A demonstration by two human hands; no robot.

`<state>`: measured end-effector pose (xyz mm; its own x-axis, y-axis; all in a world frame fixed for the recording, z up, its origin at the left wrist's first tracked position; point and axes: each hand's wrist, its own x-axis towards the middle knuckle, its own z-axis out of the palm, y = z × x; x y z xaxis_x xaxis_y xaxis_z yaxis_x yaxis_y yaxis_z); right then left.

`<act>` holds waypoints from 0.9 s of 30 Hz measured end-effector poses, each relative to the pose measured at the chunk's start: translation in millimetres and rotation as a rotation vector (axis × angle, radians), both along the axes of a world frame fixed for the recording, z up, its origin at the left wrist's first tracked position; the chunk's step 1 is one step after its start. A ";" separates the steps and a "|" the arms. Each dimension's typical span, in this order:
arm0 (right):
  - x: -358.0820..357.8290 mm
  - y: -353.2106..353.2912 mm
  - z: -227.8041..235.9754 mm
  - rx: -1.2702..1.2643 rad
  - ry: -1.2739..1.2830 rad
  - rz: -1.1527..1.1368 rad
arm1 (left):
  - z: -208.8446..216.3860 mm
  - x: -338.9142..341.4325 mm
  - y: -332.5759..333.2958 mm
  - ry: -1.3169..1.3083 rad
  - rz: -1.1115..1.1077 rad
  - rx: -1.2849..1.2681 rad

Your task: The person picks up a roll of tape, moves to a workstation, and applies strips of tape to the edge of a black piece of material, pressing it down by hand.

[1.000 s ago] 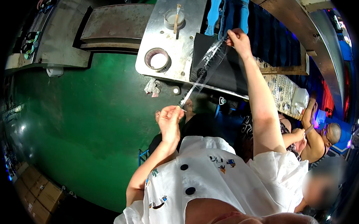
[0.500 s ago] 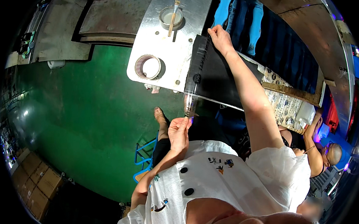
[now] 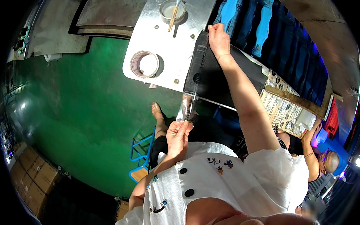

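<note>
A strip of clear tape [image 3: 195,79] with dark printing runs along the left edge of a black sheet [image 3: 217,77] on the metal table. Its near end hangs past the table edge, where my left hand [image 3: 178,135] pinches it between thumb and fingertips. At the far end, my right hand [image 3: 219,40] is closed with its fingertips at the sheet's corner, on the strip's other end. A wide roll of tape [image 3: 137,65] stands on the table to the left. Behind it, a brush [image 3: 174,17] lies across a round shallow dish [image 3: 182,18].
Blue, wavy-edged pieces [image 3: 261,32] lie on a dark ridged surface at the back right. A printed sheet [image 3: 278,107] and a wooden strip [image 3: 294,99] are nearer. Another person [image 3: 327,163] sits at right. A blue-framed stool [image 3: 139,173] and cardboard boxes [image 3: 35,177] stand at left.
The view has shifted slightly. My left hand is a little lower and nearer to me, still pinching the tape's end. My right hand stays at the far corner, its wrist turned slightly.
</note>
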<state>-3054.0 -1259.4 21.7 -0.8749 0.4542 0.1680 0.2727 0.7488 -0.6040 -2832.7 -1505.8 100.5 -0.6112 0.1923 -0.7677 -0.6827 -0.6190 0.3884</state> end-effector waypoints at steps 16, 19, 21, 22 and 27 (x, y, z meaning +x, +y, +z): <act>-5.5 16.8 -11.3 -0.027 0.241 -0.007 | -23.4 -8.8 1.8 0.071 0.107 0.059; -6.0 17.6 -12.5 0.008 0.279 0.013 | -25.3 -10.1 1.4 0.080 0.109 0.069; -6.2 17.7 -13.2 -0.010 0.217 -0.008 | -26.5 -10.7 2.3 0.092 0.107 0.041; -6.6 17.7 -13.6 -0.005 0.214 -0.020 | -27.3 -11.0 3.1 0.081 0.103 0.051; -10.6 18.2 -14.7 -0.014 0.127 -0.050 | -32.9 -12.8 4.8 0.073 0.111 0.024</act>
